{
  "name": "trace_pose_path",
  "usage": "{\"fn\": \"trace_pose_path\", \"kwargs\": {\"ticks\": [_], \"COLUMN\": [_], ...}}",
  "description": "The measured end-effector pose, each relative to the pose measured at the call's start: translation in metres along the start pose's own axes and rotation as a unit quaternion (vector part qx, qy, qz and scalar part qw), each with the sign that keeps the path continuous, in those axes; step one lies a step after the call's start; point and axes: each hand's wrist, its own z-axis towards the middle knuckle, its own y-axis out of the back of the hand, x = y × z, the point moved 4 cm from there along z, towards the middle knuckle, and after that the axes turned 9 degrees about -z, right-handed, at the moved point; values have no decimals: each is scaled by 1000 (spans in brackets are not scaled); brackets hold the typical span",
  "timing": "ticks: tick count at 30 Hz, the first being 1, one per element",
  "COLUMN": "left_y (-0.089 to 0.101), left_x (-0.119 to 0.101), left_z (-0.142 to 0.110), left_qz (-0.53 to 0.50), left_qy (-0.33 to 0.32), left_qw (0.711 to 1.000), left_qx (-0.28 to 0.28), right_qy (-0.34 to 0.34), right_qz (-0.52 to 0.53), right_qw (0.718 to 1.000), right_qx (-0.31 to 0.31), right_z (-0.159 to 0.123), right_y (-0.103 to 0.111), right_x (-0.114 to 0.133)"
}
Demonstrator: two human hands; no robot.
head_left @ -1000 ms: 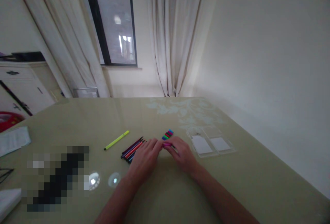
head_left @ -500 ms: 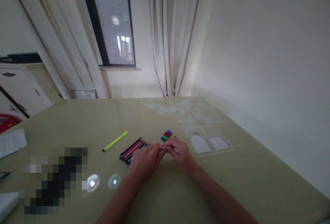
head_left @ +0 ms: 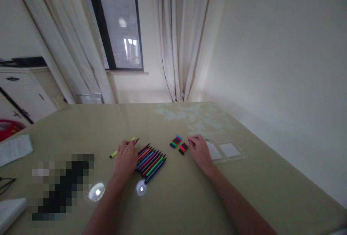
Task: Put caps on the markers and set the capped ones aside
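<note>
My left hand (head_left: 126, 158) holds a magenta uncapped marker (head_left: 136, 141) and rests at the left end of a row of several uncapped markers (head_left: 151, 161) lying on the olive table (head_left: 173, 199). A yellow-green marker (head_left: 116, 152) lies just beyond it, partly hidden by the hand. My right hand (head_left: 200, 151) pinches a small pink cap (head_left: 189, 140) beside a cluster of coloured pen caps (head_left: 179, 144). The two hands are well apart.
A clear plastic case (head_left: 224, 149) lies open right of my right hand. Folded white cloth (head_left: 15, 148) and a blurred dark patch (head_left: 61, 186) sit at the table's left. A wall runs along the right; curtains and a window stand behind.
My hands were together over one marker; they have pulled apart. The left now carries the marker body to the left, the right carries its cap to the right by the caps.
</note>
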Motion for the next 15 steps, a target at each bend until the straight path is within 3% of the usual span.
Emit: {"fn": "trace_pose_path", "kwargs": {"ticks": [4, 11, 15], "left_y": [-7, -11, -7], "left_x": [6, 4, 6], "left_z": [2, 4, 5], "left_qz": [-16, -71, -93], "left_qy": [28, 16, 47], "left_qw": [999, 996, 994], "left_qx": [23, 53, 33], "right_qy": [-6, -27, -27], "right_qz": [-59, -123, -128], "right_qw": [998, 985, 983], "right_qx": [27, 115, 132], "right_z": [-3, -5, -5], "right_y": [-2, 0, 1], "right_x": [2, 11, 14]}}
